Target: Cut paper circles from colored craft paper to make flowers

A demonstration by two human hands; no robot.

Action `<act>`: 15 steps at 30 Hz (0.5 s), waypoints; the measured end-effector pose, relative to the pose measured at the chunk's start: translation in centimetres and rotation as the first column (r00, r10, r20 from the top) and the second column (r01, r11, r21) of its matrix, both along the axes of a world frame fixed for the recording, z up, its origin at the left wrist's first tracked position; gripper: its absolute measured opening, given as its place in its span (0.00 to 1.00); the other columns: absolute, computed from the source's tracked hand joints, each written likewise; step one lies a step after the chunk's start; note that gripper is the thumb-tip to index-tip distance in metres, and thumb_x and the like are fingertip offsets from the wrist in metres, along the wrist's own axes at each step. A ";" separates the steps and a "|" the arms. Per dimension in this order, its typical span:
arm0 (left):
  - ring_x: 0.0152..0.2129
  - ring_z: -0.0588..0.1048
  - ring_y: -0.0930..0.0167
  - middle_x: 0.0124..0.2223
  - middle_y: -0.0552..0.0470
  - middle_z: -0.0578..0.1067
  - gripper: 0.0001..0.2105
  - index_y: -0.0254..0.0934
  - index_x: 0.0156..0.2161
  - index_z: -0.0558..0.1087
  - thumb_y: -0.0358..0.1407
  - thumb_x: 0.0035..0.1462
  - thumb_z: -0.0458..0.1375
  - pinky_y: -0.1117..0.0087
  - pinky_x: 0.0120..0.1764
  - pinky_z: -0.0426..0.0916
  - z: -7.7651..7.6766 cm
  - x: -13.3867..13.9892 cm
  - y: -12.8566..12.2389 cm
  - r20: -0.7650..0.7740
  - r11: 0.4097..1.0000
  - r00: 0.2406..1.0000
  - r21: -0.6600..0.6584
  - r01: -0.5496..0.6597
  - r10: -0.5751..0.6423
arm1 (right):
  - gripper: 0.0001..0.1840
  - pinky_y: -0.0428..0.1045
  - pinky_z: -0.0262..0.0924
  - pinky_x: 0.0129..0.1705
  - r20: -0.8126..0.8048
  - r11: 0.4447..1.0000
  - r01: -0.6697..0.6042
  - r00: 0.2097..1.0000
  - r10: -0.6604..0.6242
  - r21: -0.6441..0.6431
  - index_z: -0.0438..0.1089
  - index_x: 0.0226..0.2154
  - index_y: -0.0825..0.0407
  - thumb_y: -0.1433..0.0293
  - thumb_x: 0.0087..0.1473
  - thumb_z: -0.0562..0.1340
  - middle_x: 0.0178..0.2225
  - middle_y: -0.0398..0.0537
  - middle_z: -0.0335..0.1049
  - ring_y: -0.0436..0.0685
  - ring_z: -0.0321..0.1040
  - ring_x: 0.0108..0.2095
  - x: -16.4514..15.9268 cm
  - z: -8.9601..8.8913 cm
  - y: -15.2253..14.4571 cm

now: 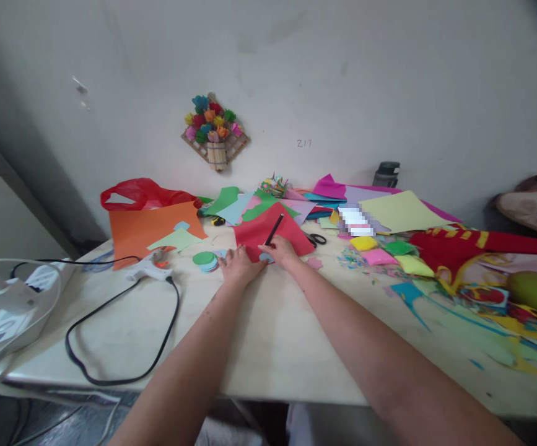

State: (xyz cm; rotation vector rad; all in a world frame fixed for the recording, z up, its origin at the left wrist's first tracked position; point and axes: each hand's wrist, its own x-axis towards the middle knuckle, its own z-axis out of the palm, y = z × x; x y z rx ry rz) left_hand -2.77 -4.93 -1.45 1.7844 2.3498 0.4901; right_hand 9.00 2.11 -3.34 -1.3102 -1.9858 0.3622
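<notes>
A sheet of red paper [259,228] lies in the middle of the table. My right hand [281,249] grips a black pencil-like stick [275,228], its upper end leaning up and to the right; I cannot make out whether it is a pen or a pencil. Under that hand, a small light-blue paper piece [266,257] shows on the red sheet. My left hand [239,266] lies flat, fingers apart, at the red paper's lower left edge, with the thumb stretched toward the blue piece. Just left of it is a stack of green and blue paper circles [204,260].
Black-handled scissors [317,239] lie right of the red paper. A corded white glue gun [150,267] is at left, beside orange paper [131,229] and a power strip [31,303]. Colourful packets [378,256], paper scraps [410,297] and a green round object [535,294] lie at right.
</notes>
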 end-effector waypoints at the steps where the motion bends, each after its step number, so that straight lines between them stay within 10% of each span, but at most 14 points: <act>1: 0.59 0.47 0.58 0.61 0.43 0.56 0.40 0.37 0.58 0.54 0.58 0.42 0.51 0.51 0.56 0.37 0.0 0.0 0.0 -0.003 1.000 1.000 0.001 0.001 -0.001 | 0.13 0.44 0.57 0.30 -0.002 1.000 0.010 1.000 -0.010 0.001 0.73 0.27 0.54 0.61 0.47 0.61 0.30 0.51 0.72 0.54 0.69 0.31 0.0 0.0 0.0; 15: 0.59 0.46 0.57 0.61 0.43 0.56 0.41 0.40 0.58 0.54 0.59 0.41 0.51 0.51 0.56 0.38 -0.2 -0.2 0.1 -0.002 1.000 1.000 0.011 0.003 -0.003 | 0.12 0.46 0.59 0.31 0.009 0.999 0.042 0.999 -0.042 0.004 0.73 0.27 0.55 0.63 0.47 0.62 0.30 0.52 0.71 0.55 0.69 0.31 0.0 0.4 -0.2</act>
